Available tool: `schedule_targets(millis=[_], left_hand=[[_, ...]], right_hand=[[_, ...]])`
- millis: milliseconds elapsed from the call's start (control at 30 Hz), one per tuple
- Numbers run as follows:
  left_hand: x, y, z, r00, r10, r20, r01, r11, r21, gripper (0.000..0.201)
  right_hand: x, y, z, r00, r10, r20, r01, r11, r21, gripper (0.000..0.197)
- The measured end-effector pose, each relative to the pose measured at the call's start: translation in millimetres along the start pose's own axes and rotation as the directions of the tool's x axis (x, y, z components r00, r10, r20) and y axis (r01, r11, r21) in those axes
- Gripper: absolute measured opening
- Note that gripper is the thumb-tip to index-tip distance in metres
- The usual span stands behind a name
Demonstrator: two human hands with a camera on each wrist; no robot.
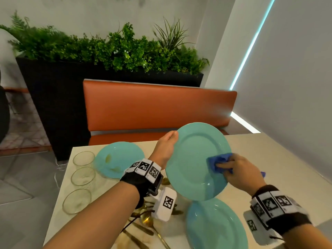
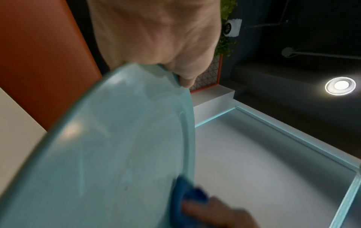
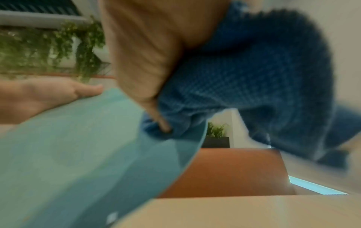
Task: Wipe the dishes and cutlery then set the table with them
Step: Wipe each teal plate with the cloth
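Above table (image 1: 269, 159), plate (image 1: 194, 159) between hands.

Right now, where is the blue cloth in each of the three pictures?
Head view: the blue cloth is right of centre, pressed on the held plate by the right hand.
Left wrist view: the cloth is at the bottom edge, against the plate's rim.
Right wrist view: the cloth fills the upper right.
Shared landmark: the orange bench back.

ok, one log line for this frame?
step: wiping | left hand: holds raised plate by rim | right hand: presses blue cloth on it | stained plate: on table
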State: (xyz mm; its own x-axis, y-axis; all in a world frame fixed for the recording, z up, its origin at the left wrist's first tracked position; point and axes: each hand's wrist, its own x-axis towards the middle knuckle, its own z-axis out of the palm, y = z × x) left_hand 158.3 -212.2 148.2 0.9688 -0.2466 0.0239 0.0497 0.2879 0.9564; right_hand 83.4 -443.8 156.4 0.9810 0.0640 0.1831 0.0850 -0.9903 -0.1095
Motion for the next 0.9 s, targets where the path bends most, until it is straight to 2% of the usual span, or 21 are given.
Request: schedule_targets(millis=[67,100,133,233,300,367,400,433,500,533,567,633,700,733,767,833,900], left_hand=[[1.6,-5.0,15.2,1.000,0.002,0.022,-0.001,1.000,-0.013,0.027],[2.3,-9.1,23.9,1.000,0.004,0.028,-0.003,1.000,-0.011,0.027],[3.4,-13.0,32.1,0.999,0.007,0.032,-0.007,1.000,-0.003,0.028],[9.5,-20.8,44.4,1.000,0.016,0.008,-0.016,1.000,-0.005,0.030],[12.8,-19.7,37.5,0.999,0.004,-0.044,-0.006,0.998,-0.057,0.030],[15.7,-17.4,24.9,0.996,-0.018,-0.082,0.013,0.998,-0.059,0.030],[16.9,-18.4,18.7,0.995,-0.024,-0.094,0.019,0.999,-0.049,0.029],[18.1,-19.1,13.9,0.994,-0.030,-0.106,0.025,0.999,-0.041,0.029],[19.0,-21.2,9.5,0.990,-0.052,-0.128,0.047,0.998,-0.044,0.030],[19.6,-22.6,9.5,0.990,-0.061,-0.127,0.055,0.997,-0.048,0.030],[20.0,-23.0,11.7,0.991,-0.068,-0.119,0.062,0.997,-0.048,0.030],[19.8,-23.1,20.4,0.994,-0.073,-0.078,0.070,0.997,-0.039,0.031],[21.0,-23.4,31.8,0.998,-0.051,-0.039,0.050,0.999,-0.005,0.029],[21.2,-23.3,36.2,0.999,-0.023,-0.035,0.024,0.999,0.022,0.027],[21.1,-22.2,38.3,0.999,0.011,-0.043,-0.009,0.999,0.050,0.027],[22.9,-22.1,32.5,0.995,0.061,-0.073,-0.056,0.996,0.071,0.027],[23.2,-21.5,18.7,0.993,0.063,-0.097,-0.058,0.997,0.051,0.028]], right_hand=[[15.6,0.1,-0.7,0.950,0.090,-0.300,-0.079,0.996,0.051,0.033],[20.7,-8.4,4.2,0.911,0.080,-0.405,-0.049,0.995,0.086,0.034],[23.7,-19.0,10.9,0.889,0.045,-0.456,0.013,0.992,0.123,0.034],[17.7,-49.5,33.5,0.906,-0.122,-0.405,0.212,0.960,0.185,0.036],[3.1,-49.7,45.1,0.931,-0.296,-0.212,0.337,0.922,0.190,0.036],[-9.5,-29.2,45.5,0.910,-0.412,0.043,0.397,0.897,0.192,0.037],[-10.0,-12.8,42.8,0.898,-0.425,0.113,0.407,0.901,0.150,0.036],[-5.9,6.0,38.6,0.907,-0.395,0.146,0.384,0.918,0.097,0.036],[8.2,37.2,24.3,0.973,-0.212,0.094,0.210,0.977,0.028,0.033],[17.5,47.9,19.7,0.991,-0.136,-0.009,0.136,0.991,0.015,0.032],[27.1,52.7,16.0,0.989,-0.079,-0.127,0.082,0.996,0.020,0.032],[43.1,39.9,9.4,0.952,0.001,-0.305,0.010,0.999,0.033,0.033],[58.9,15.5,11.9,0.933,0.067,-0.352,-0.039,0.996,0.085,0.036],[63.3,1.5,16.5,0.933,0.062,-0.355,-0.022,0.993,0.114,0.039],[64.0,-12.1,22.3,0.933,-0.007,-0.361,0.054,0.991,0.122,0.042],[54.5,-35.2,35.2,0.920,-0.249,-0.302,0.284,0.956,0.076,0.043],[44.5,-42.7,39.4,0.871,-0.461,-0.172,0.470,0.882,0.016,0.040]])
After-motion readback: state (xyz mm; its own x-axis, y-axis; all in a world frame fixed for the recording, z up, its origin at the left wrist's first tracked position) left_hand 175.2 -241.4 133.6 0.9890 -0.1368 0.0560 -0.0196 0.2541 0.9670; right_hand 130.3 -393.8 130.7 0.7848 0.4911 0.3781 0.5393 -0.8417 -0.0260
